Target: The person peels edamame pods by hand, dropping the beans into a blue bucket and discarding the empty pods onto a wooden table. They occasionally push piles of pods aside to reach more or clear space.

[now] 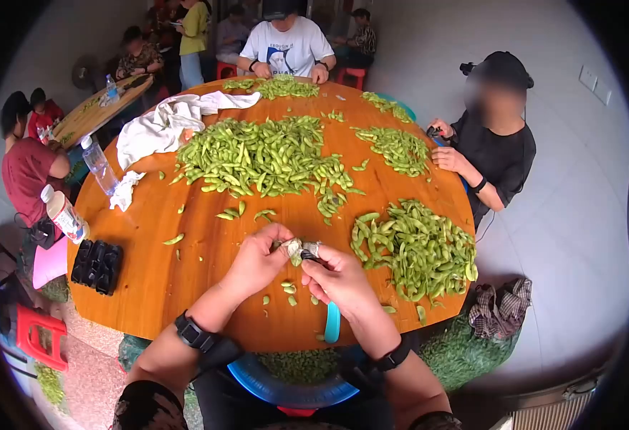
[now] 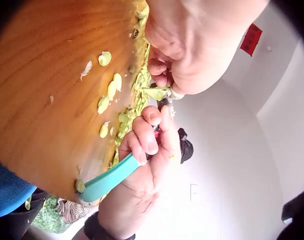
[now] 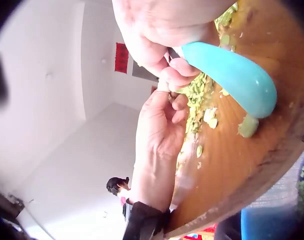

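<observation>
Over the near part of the wooden table (image 1: 150,279), the left hand (image 1: 261,258) pinches a pale green pod (image 1: 295,252) between thumb and fingertips. Close against it, the right hand (image 1: 339,281) has its fingers curled round a tool with a turquoise handle (image 2: 109,177); the handle sticks out below the palm. The dark end of the tool is at the pod, mostly covered by fingers. Something pale wraps a fingertip near the pod. Loose shelled beans (image 2: 112,89) lie on the wood below the hands.
Heaps of green pods (image 1: 257,154) fill the middle, with another pile (image 1: 418,251) at right. White cloth (image 1: 160,132), bottles (image 1: 64,213) and a black tray (image 1: 97,266) stand at left. A blue basin (image 1: 293,394) sits under the near edge. People sit opposite and at right.
</observation>
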Demonstrator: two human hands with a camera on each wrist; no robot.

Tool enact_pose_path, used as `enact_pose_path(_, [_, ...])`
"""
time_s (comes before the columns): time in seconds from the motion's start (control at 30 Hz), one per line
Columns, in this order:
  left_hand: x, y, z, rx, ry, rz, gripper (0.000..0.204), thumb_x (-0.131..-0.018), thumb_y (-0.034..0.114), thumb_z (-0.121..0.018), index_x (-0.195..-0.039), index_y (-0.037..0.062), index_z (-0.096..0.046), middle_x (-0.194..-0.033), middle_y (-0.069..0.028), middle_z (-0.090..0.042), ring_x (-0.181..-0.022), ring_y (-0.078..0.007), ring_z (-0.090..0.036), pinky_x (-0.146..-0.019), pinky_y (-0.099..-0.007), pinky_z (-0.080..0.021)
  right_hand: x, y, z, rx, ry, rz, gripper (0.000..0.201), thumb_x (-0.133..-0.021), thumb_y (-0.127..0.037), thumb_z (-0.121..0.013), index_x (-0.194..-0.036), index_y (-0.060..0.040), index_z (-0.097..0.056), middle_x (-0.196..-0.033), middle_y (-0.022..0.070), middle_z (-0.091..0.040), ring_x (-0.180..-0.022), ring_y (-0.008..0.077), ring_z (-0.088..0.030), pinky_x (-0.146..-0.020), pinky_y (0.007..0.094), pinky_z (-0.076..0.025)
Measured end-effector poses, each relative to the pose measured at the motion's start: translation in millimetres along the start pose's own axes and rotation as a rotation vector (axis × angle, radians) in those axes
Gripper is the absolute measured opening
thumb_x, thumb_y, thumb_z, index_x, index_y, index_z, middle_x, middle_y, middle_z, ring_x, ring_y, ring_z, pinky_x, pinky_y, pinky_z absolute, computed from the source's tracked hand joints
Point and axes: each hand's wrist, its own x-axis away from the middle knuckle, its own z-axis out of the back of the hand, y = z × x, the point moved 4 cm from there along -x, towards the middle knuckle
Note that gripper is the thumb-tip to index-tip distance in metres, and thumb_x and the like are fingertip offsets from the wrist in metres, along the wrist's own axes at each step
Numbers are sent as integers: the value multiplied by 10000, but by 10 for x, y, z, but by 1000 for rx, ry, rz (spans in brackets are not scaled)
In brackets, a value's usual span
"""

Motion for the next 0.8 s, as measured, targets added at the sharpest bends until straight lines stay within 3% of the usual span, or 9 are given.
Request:
enact_pose_path(0.1, [86,53,3,377,7,208,61,-913,18,-555,-973,29,-557,-844,33,-581,-691,-54,-537,-566,-228,-445,50,41,-67,-94,36,-1,98,-931,-89,-547,-1012,-59,-594,-686,5,-567,-459,47,-466,-378,198,-346])
enact_pose_path(0.2, [96,108,-11,140,73,116,41,-842,-6,-596,-859,13,-565,-838,-88,-621,-654,-162,-593,-595,-325,-476,55,21,-49,-83,108,-2,88,-927,-84,-545,-991,-53,-597,-695,8,-573,-468,44,-469,-390,199,-354])
enact_pose_path(0.27, [143,308,-3,-290,121,-261,74,-817,-13,-595,-881,10,-566,-852,-148,-611,-678,-301,-615,-619,-366,-494,61,22,-45,9,157,15,82,-919,-74,-549,-972,-46,-605,-700,11,-577,-484,43,-475,-408,202,-374])
enact_pose_path(0.37, [132,323,-28,-459,10,-263,110,-798,-10,-595,-904,12,-575,-879,-180,-603,-736,-397,-588,-652,-415,-498,42,35,-35,73,166,33,72,-911,-68,-558,-949,-41,-611,-706,11,-581,-498,45,-483,-428,205,-393])
enact_pose_path(0.5, [91,222,-23,-238,-1,-284,65,-849,18,-561,-911,3,-574,-746,-102,-581,-662,-247,-594,-601,-330,-469,74,-29,-15,93,174,24,72,-904,-58,-562,-945,-31,-615,-696,18,-582,-502,48,-483,-435,208,-404])
enact_pose_path(0.57, [68,129,-2,-7,-62,37,93,-898,75,-505,-908,12,-573,-678,-32,-533,-621,-141,-545,-570,-294,-438,94,-66,-48,24,87,23,81,-899,-41,-552,-948,-24,-614,-699,24,-585,-504,48,-484,-438,210,-406])
enact_pose_path(0.6, [56,105,22,9,-50,116,170,-893,133,-503,-919,-13,-587,-670,-127,-551,-637,-139,-509,-591,-316,-436,100,-95,-49,23,86,20,81,-899,-41,-552,-948,-24,-614,-699,24,-585,-504,48,-484,-438,210,-406])
enact_pose_path(0.63, [42,91,38,8,-52,119,170,-893,133,-503,-919,-13,-587,-670,-127,-551,-637,-139,-509,-591,-316,-436,102,-124,-52,68,87,7,90,-897,-35,-547,-953,-24,-616,-697,24,-585,-505,48,-485,-437,210,-404])
enact_pose_path(0.8, [59,24,197,65,66,144,108,-879,104,-525,-882,6,-570,-686,-17,-531,-629,-88,-482,-588,-256,-413,48,-126,459,112,280,58,111,-879,-33,-547,-976,-24,-600,-665,7,-541,-475,44,-430,-417,200,-348])
